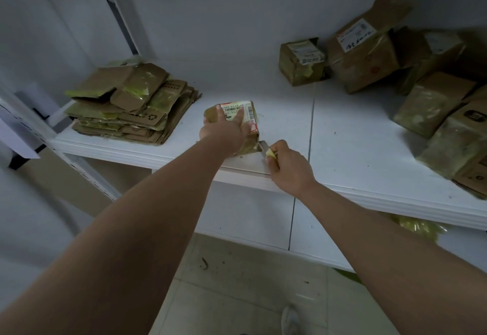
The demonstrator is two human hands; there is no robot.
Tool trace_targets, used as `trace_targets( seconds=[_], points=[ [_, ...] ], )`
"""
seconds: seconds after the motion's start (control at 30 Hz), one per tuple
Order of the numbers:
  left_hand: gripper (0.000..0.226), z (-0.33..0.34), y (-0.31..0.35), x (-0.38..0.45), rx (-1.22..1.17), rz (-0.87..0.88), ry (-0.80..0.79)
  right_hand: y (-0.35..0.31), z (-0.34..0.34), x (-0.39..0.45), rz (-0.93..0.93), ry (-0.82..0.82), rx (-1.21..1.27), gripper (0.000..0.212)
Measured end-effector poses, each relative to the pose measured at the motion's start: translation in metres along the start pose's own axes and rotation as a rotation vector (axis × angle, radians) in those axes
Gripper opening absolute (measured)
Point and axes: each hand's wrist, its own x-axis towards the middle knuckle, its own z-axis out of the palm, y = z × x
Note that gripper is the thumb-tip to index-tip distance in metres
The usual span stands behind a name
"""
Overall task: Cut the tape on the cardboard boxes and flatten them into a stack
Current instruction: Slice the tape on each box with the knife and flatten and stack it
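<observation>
Your left hand presses flat on the small box, while your right hand, just beside its near corner, grips what looks like a cutter.

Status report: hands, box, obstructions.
Left hand presses box flat-fingered. Right hand grips knife at box's near corner. Nothing in the way.

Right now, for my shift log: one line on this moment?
left hand presses small box | right hand grips knife at box edge | flattened stack left
</observation>
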Motion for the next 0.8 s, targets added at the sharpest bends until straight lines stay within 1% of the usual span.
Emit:
trace_targets(
  seconds=[0.23,0.37,0.43,0.53,0.63,0.7,0.8],
  points=[
    [0.055,-0.008,0.004,-0.005,0.030,0.013,-0.021,-0.003,0.003,0.001,-0.052,0.006,-0.082,0.019],
    [0.056,-0.008,0.002,0.000,-0.006,-0.007,-0.041,-0.010,0.004,0.006,-0.075,0.026,-0.144,0.018],
    [0.056,-0.010,0.004,-0.002,-0.024,-0.014,-0.046,-0.010,0.005,0.006,-0.052,0.017,-0.208,0.017],
    [0.054,-0.009,0.003,-0.003,-0.036,-0.001,-0.035,-0.010,0.007,0.007,-0.011,-0.026,-0.287,0.025],
    [0.057,-0.005,-0.002,0.003,-0.109,-0.012,-0.051,-0.011,0.007,0.009,-0.040,-0.081,-0.348,0.036],
    [0.058,-0.005,-0.003,0.007,-0.120,-0.017,-0.073,-0.013,0.005,0.010,-0.061,-0.125,-0.401,0.044],
    [0.058,-0.008,-0.003,0.006,-0.109,0.009,-0.091,-0.014,0.003,0.012,-0.081,-0.153,-0.433,0.050]
  ],
)
